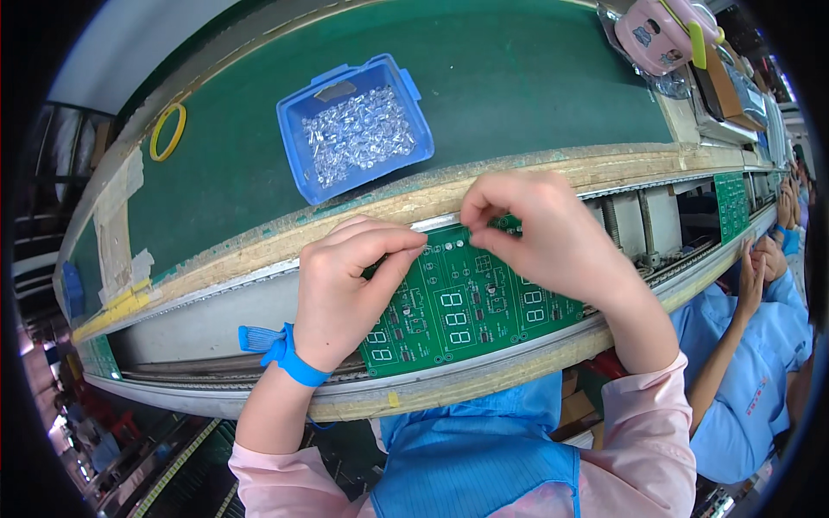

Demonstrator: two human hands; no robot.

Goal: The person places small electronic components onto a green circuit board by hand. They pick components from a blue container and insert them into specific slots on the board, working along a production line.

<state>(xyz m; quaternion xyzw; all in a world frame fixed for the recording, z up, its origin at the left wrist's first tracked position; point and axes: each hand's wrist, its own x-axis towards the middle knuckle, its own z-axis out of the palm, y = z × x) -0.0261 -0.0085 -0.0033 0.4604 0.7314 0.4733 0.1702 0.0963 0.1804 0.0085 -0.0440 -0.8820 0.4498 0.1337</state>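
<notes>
A green circuit board panel (471,337) with white digit displays and small parts lies across the rails before me. My left hand (345,285), a blue wrist strap (302,371) below it, is pinched at the panel's far edge. To its right, my right hand (540,233) pinches over the same edge, thumb against forefinger. Whatever either pinch holds is too small or hidden to name. Between the fingertips, a few small pale round parts (454,245) sit on the board. Beyond the hands stands a blue bin (371,175) of many small clear parts (358,129), resembling LEDs.
A wooden ledge (596,164) borders the green worktop (518,78). On the worktop lies a yellow ring (168,132); a pink container (661,34) stands far right. Another board (731,207) sits farther along the rails, near a co-worker's hands (756,268).
</notes>
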